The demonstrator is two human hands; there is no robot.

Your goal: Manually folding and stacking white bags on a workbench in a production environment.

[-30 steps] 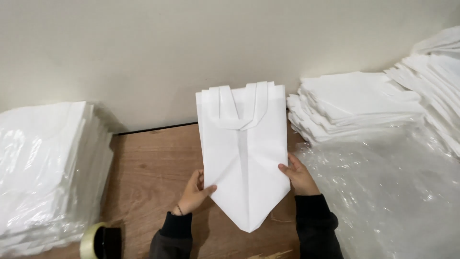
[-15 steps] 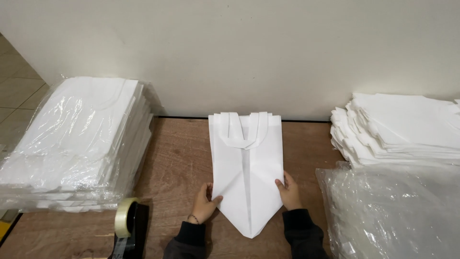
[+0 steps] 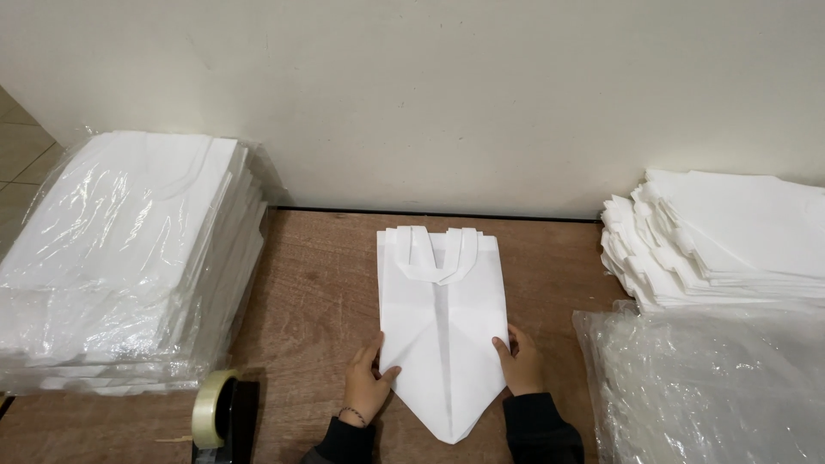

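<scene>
A white fabric bag with two handle loops lies flat on the wooden table. Its two near corners are folded inward, so the near end comes to a point. My left hand presses on the left folded edge, thumb resting on the fabric. My right hand presses flat on the right folded edge. Both wrists wear dark sleeves, and a thin bracelet shows on the left one.
A tall stack of white bags wrapped in clear plastic fills the left side. A loose stack of folded white bags sits at the right, with crumpled clear plastic in front of it. A tape dispenser stands near the front left edge.
The view has shifted left and lowered, bringing the wrapped stack and the tape dispenser further into view. Both hands stay on the folded corners of the bag, pressing them down.
</scene>
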